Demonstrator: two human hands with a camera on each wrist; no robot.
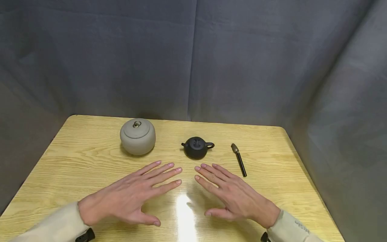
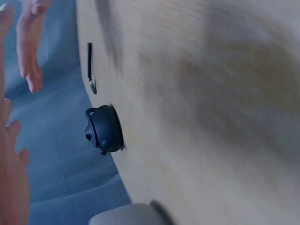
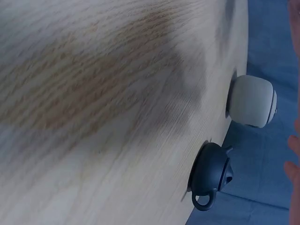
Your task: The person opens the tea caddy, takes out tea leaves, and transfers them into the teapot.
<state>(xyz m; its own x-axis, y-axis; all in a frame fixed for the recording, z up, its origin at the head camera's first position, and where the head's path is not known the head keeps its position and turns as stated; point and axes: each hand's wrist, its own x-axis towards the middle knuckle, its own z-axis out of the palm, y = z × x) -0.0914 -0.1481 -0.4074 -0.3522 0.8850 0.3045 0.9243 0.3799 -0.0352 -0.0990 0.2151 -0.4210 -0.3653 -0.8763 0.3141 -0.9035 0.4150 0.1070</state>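
Both hands hover over the front half of the table, palms down and fingers spread, holding nothing. My left hand (image 1: 133, 195) points toward the middle, its fingertips short of a round grey lidded jar (image 1: 137, 139) with a small metal ring on its lid. My right hand (image 1: 232, 195) mirrors it, fingertips just in front of a small black teapot (image 1: 196, 148). The teapot's spout faces left and its loop handle right. To the right lies a slim tool with a black handle and a brownish metal head (image 1: 239, 160). In the right wrist view the teapot (image 3: 210, 169) and jar (image 3: 252, 101) stand upright.
The pale wood-grain table (image 1: 90, 134) has rounded back corners. Grey cloth (image 1: 193, 60) hangs behind it and along both sides. A bright light reflection lies on the tabletop between the hands.
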